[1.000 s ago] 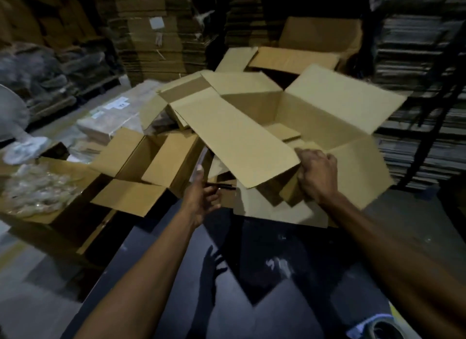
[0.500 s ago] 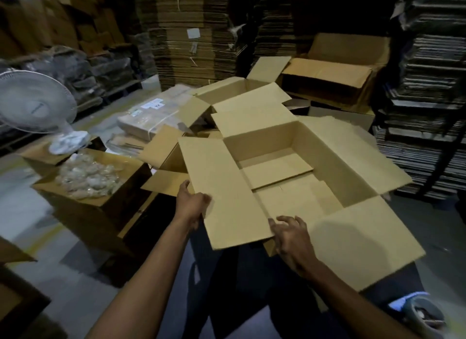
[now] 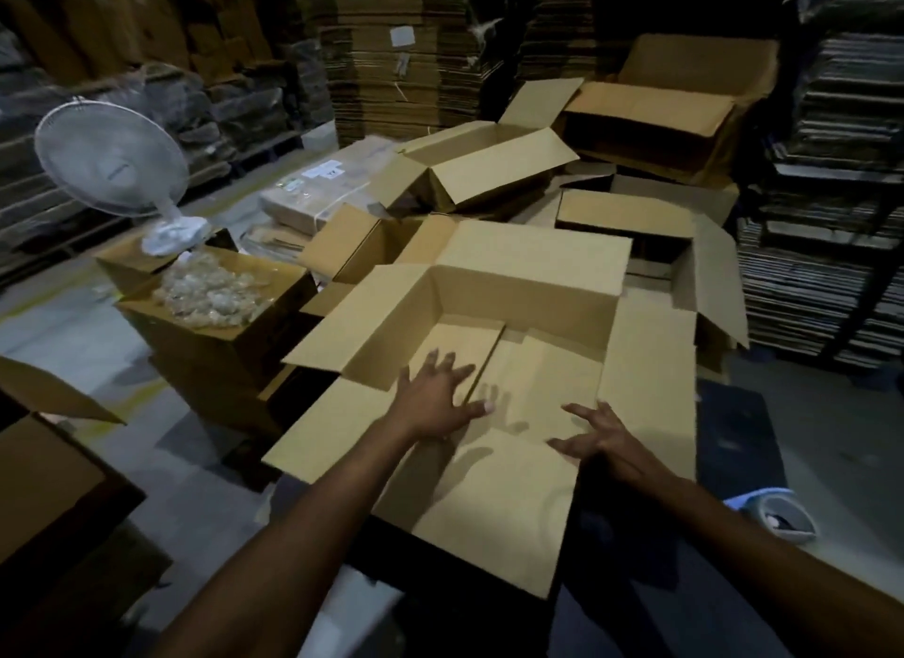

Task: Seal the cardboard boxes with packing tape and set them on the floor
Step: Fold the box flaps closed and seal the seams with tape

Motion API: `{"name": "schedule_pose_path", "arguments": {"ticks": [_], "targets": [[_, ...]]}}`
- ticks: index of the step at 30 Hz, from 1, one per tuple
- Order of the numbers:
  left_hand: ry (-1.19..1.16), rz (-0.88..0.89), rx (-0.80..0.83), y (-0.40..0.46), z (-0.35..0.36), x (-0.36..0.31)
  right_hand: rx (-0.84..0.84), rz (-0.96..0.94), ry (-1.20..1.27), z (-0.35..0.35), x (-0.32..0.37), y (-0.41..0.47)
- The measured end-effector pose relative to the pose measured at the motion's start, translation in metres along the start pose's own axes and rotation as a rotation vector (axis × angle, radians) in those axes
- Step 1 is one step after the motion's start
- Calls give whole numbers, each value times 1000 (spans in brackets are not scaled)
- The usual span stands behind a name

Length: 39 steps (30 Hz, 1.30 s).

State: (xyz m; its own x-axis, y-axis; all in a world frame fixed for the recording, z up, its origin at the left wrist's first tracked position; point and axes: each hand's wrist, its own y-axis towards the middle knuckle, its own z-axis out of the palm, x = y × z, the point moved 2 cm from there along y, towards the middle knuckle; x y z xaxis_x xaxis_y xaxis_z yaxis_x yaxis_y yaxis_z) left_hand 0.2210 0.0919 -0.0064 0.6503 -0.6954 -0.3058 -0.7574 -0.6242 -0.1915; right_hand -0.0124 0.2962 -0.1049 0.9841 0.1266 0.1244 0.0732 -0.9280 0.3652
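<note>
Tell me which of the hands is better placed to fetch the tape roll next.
Probably the right hand: the tape roll lies on the table by the right forearm. The left hand presses the bottom flaps inside the open box, farther away.

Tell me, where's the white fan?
In the head view, the white fan stands far left on a cardboard box, right behind the box of clear plastic bits.

A white fan point(image 3: 113, 164) stands tilted at the upper left of the frame, its base wrapped in plastic. Just below it, crumpled clear plastic point(image 3: 210, 291) fills an open carton. Stacks of flattened cardboard point(image 3: 391, 55) line the top of the frame. Dark stacked sheets point(image 3: 831, 192) rise along the right edge.
</note>
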Motion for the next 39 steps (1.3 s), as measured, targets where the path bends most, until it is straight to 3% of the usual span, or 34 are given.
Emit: {"name": "schedule_pose_path", "arguments": {"ticks": [3, 5, 9, 11, 13, 15, 16, 19, 21, 25, 27, 30, 34, 39], "targets": [[44, 14, 150, -15, 52, -24, 191, 51, -123, -14, -9, -28], [78, -4, 195, -28, 85, -32, 270, 290, -87, -18, -17, -52], [106, -15, 155, -42, 120, -40, -194, 998, 226, -35, -9, -96], [104, -14, 141, -44, 123, -40, -446, 1435, 600, -24, -10, -113], [101, -9, 132, -43, 122, -40, -748, 1753, 1182, -16, -9, -113], [99, -1, 130, -41, 121, -40, -1070, 1726, 1748, -13, -14, -105], [100, 0, 129, -39, 121, -41, -1214, 1663, 1865, -16, -15, -100], [97, -1, 145, -36, 119, -43, -1430, 1455, 1798, -42, 8, -82], [68, -12, 170, -34, 117, -45, -1278, 1273, 1563, -60, 29, -67], [-109, -73, 78, -33, 112, -36, -414, 883, 840, -57, 65, -32], [-227, -173, -59, -28, 108, -14, -138, 786, 526, -35, 70, -22], [-416, -438, -321, -25, 97, 33, 78, 712, 262, -3, 74, -14], [-727, -856, -570, -24, 82, 91, 314, 651, 110, 22, 74, -22], [-1415, -948, -787, -3, 53, 135, 439, 544, -56, 27, 68, -23]]}}
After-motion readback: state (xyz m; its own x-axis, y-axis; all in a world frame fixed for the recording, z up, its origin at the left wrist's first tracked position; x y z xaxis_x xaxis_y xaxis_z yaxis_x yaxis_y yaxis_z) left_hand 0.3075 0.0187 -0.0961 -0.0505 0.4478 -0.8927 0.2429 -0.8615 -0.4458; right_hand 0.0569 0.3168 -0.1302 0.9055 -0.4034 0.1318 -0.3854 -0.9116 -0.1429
